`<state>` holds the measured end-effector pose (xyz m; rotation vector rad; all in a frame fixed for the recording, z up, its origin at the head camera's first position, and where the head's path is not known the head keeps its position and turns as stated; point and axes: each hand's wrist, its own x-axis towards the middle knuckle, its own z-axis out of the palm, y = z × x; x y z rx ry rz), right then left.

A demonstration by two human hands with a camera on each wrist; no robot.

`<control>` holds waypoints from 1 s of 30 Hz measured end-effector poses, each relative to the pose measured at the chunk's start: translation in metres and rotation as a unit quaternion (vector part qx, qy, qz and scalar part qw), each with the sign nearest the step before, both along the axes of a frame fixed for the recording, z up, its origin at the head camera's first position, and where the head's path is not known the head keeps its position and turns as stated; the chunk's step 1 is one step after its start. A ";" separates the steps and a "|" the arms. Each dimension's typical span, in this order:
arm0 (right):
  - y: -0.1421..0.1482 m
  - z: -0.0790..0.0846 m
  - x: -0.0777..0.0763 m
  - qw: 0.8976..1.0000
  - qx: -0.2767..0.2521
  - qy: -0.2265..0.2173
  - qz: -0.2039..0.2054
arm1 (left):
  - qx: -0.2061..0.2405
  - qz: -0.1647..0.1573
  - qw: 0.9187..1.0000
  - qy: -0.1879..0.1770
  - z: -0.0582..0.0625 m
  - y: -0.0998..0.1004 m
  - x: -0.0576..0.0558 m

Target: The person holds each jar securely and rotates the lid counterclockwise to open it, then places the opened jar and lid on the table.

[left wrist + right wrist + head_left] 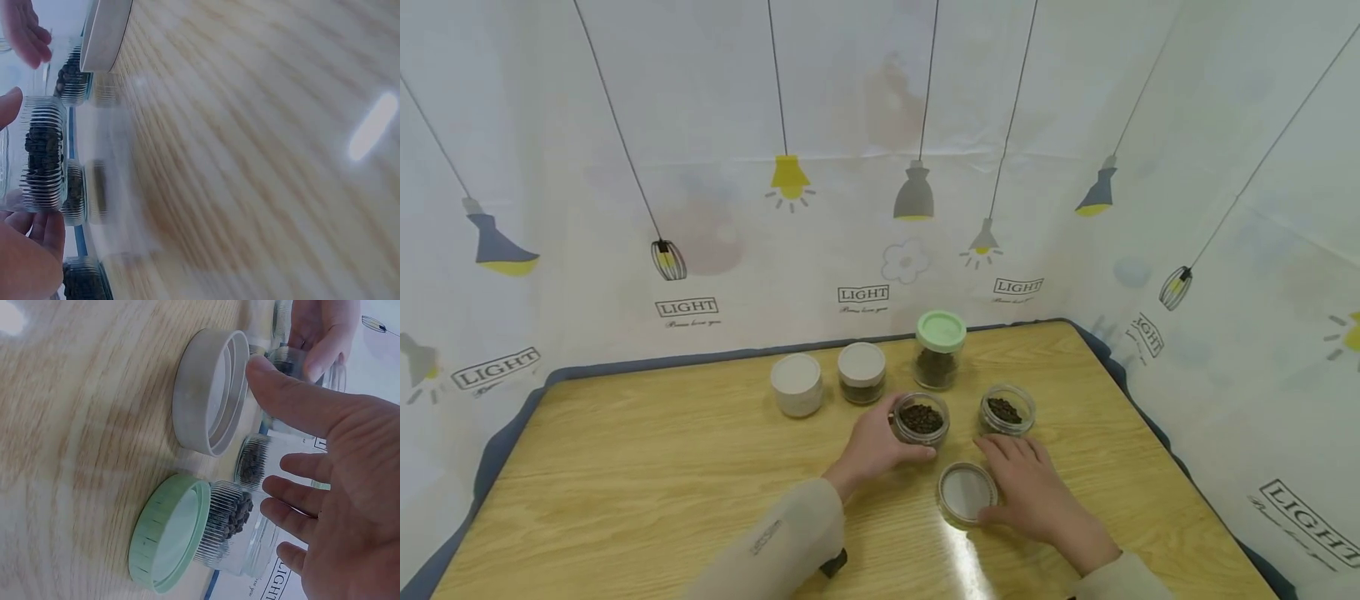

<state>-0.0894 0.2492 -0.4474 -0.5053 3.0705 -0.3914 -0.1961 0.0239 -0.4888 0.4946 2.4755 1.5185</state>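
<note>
A clear ribbed jar without a lid, part full of dark coffee beans (921,418), is gripped by my left hand (872,446) between thumb and fingers. It also shows side-on in the left wrist view, with the jar (44,156) in that hand. My right hand (1033,492) is spread over an upturned whitish lid (967,493), its thumb close to the rim; contact is unclear. Just beyond its fingers stands a second lidless jar of beans (1006,412). In the right wrist view a green lid (169,534) lies by that jar, hidden in the head view by the hand.
Toward the back stand a green-lidded jar (938,358) with dark contents, a white-lidded jar (861,379) and a white-looking lidded jar (797,387). The wooden table (647,483) ends at a wall covering printed with lamps.
</note>
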 end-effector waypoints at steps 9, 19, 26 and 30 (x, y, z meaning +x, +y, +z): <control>0.002 -0.001 -0.001 1.000 0.002 -0.004 -0.008 | -0.031 -0.022 0.999 0.030 -0.003 0.020 -0.010; 0.004 -0.001 0.002 1.000 0.009 0.001 -0.012 | -0.041 -0.037 0.998 0.032 -0.007 0.034 -0.011; 0.005 -0.003 0.002 1.000 0.005 -0.008 -0.018 | -0.033 -0.040 0.998 0.023 -0.007 0.042 -0.011; 0.005 -0.004 0.002 1.000 0.002 -0.013 -0.023 | -0.034 -0.041 0.999 0.012 -0.011 0.046 -0.014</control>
